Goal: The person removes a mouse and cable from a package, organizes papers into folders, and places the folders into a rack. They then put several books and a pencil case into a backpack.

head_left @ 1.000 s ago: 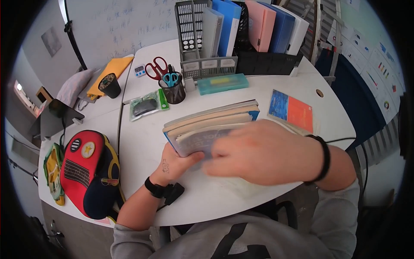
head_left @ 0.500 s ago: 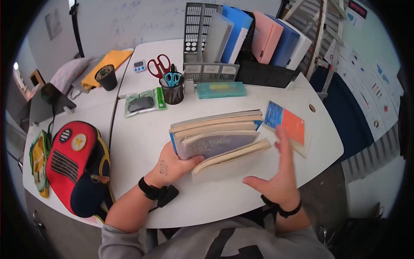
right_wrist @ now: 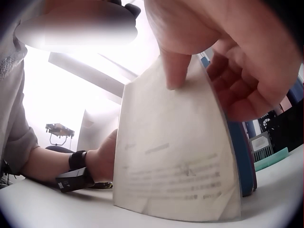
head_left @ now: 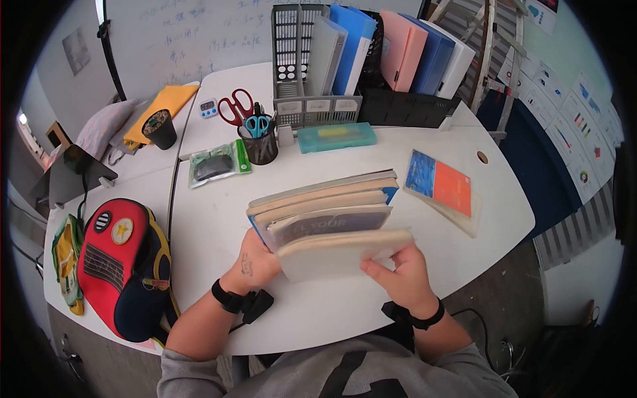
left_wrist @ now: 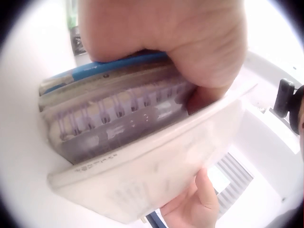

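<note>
Both hands are on a stack of books (head_left: 323, 207) sitting near the front edge of the white table (head_left: 212, 219), propped up on edge so the spines face the person. Left hand (head_left: 255, 264) is clamped round the left end of the stack, fingers curled over the blue cover at the back and thumb tucked in against the spiral-bound one, which the left wrist view shows pretty clearly. Right hand (head_left: 400, 277) has the nearest pale book (head_left: 342, 255) by its right corner, thumb on the front and the other fingers curled behind it, so it's pinching that cover and tilting it away from the rest of the stack. Off to the right, lying flat and well apart from the stack, there's an orange and blue booklet (head_left: 440, 186). Behind the stack you've got a teal pencil case (head_left: 335, 136), a pen cup with scissors (head_left: 259, 140) and a grey file rack (head_left: 312, 60) full of folders. Over on the left side sits a red backpack (head_left: 123, 265), close to the left forearm.
</note>
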`<state>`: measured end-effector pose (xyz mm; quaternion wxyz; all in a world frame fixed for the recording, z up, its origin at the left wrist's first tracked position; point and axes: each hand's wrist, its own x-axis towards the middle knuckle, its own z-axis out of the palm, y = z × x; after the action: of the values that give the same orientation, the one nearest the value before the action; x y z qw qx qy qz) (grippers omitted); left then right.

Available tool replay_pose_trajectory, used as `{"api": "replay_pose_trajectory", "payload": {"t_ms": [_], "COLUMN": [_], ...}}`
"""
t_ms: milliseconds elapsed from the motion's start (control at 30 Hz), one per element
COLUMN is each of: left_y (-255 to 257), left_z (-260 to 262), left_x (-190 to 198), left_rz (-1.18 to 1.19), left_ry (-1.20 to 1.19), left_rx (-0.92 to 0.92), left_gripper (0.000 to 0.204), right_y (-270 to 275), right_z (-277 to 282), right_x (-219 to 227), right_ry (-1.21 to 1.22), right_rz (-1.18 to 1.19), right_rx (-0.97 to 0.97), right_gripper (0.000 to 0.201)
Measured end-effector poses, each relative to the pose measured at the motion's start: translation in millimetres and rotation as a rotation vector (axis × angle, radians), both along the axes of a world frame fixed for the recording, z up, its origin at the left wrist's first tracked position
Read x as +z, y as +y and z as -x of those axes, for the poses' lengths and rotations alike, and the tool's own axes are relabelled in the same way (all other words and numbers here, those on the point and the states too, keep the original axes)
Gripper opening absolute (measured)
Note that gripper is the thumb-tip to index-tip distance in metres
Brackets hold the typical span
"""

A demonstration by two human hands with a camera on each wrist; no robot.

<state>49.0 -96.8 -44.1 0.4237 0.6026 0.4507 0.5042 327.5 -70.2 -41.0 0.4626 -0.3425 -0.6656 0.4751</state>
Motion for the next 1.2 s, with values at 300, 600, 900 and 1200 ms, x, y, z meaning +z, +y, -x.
{"api": "replay_pose_trajectory", "payload": {"t_ms": [300, 600, 900, 1200], "left_y": [-3, -1, -1, -8], "left_z": [-3, 1, 20, 28], "left_x": [8, 5, -21, -24], "left_rz": [0.05, 0.085, 0.148, 0.186], "left_ry": [0.026, 0.005, -0.077, -0.092], "left_rx": [0.068, 0.065, -0.027, -0.086], "left_gripper": [0.054, 0.061, 0.079, 0.081], "right_y": [27, 132, 131, 125], "right_z": [-44, -71, -82, -65], "right_x": [34, 58, 27, 33], "right_ry": [0.259, 0.667, 0.477, 0.367], "right_rz": [-0.159, -0.217, -0.345, -0.408], "right_rx": [-0.051, 0.032, -0.225, -0.203], "right_gripper": [0.027, 0.031, 0.022, 0.025]}}
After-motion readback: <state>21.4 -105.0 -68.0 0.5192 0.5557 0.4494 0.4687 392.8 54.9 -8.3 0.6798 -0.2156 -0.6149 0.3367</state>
